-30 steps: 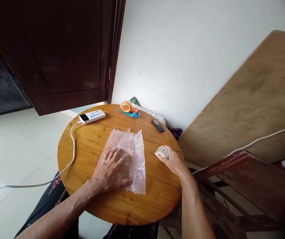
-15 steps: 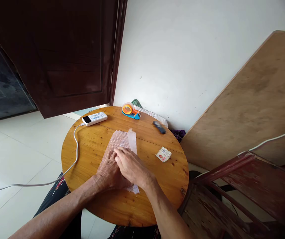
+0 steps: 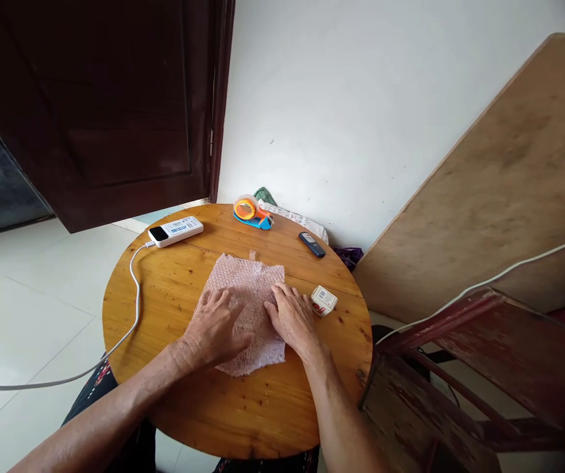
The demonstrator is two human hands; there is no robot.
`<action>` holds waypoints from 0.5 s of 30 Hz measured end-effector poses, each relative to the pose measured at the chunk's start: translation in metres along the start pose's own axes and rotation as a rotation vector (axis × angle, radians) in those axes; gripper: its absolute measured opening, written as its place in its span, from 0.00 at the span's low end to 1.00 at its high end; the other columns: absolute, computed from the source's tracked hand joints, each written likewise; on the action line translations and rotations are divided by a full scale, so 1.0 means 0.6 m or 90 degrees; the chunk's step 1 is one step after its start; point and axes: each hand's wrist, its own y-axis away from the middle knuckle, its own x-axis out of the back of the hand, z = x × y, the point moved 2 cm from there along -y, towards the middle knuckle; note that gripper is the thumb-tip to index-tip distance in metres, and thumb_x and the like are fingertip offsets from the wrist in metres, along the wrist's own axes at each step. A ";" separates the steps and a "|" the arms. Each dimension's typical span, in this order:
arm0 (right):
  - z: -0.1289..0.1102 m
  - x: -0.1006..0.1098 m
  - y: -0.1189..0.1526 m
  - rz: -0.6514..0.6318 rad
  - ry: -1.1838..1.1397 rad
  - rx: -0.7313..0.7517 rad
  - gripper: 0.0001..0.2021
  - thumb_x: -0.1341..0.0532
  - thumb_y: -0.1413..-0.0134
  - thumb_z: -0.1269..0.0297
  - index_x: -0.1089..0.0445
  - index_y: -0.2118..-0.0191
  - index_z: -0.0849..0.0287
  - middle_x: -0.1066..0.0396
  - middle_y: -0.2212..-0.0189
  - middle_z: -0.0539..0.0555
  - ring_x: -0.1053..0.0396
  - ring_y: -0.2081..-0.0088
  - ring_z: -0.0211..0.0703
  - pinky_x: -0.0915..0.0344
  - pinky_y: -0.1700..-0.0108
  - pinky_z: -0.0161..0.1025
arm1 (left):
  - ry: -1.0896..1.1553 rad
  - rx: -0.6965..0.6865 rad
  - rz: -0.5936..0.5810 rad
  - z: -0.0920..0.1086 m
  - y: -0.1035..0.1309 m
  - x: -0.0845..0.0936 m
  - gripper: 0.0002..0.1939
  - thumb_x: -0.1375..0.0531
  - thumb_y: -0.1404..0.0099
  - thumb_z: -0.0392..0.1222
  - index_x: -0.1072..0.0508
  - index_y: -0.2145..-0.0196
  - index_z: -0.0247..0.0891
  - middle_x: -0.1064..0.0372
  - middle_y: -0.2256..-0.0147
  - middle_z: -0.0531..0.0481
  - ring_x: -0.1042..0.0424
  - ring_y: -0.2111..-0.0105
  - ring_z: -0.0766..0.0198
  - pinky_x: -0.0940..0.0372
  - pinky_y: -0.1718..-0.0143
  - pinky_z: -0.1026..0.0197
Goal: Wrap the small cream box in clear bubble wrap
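Observation:
A sheet of pinkish clear bubble wrap (image 3: pixel 255 295) lies spread on the round wooden table (image 3: pixel 164 289). My left hand (image 3: pixel 217 326) rests over its left part, fingers spread, thumb pointing right. On the right edge of the wrap is my right hand (image 3: pixel 292 316), its fingers stretched out and slightly apart. A small strip of tape (image 3: pixel 252 255) sticks out at the wrap's far edge. Just right of my right hand stands a small white box (image 3: pixel 323 300) with a barcode and a red mark. What lies under my palms is hidden.
At the far edge stands an orange and blue tape dispenser (image 3: pixel 253 212). A dark handheld device (image 3: pixel 312 244) lies to its right. On the left is a white power bank (image 3: pixel 176 231) with a cable (image 3: pixel 138 289) running off the table. A worn red wooden chair (image 3: pixel 460 368) stands at right.
My hands, overlapped before, have moved apart. The right hand has shifted right, and the bubble wrap now lies spread wider to the right. The view has shifted slightly.

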 end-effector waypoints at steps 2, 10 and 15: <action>0.001 0.001 -0.001 -0.011 0.001 -0.004 0.19 0.47 0.35 0.62 0.35 0.42 0.62 0.35 0.40 0.63 0.37 0.43 0.59 0.42 0.47 0.54 | -0.009 -0.009 0.006 0.000 -0.013 0.003 0.29 0.36 0.43 0.54 0.29 0.45 0.42 0.41 0.38 0.37 0.42 0.39 0.39 0.49 0.39 0.35; 0.020 0.002 0.007 -0.036 -0.059 0.000 0.24 0.44 0.39 0.62 0.38 0.38 0.62 0.41 0.35 0.63 0.39 0.39 0.58 0.45 0.40 0.53 | 0.010 -0.045 -0.041 -0.049 -0.048 -0.032 0.43 0.35 0.49 0.65 0.35 0.40 0.43 0.45 0.35 0.37 0.51 0.34 0.38 0.58 0.35 0.33; 0.022 0.001 0.004 -0.022 -0.053 0.003 0.22 0.45 0.38 0.63 0.36 0.40 0.62 0.37 0.38 0.63 0.37 0.41 0.59 0.43 0.43 0.54 | 0.023 -0.044 -0.041 -0.041 -0.036 -0.018 0.36 0.35 0.45 0.55 0.35 0.39 0.46 0.47 0.34 0.40 0.53 0.33 0.37 0.59 0.36 0.29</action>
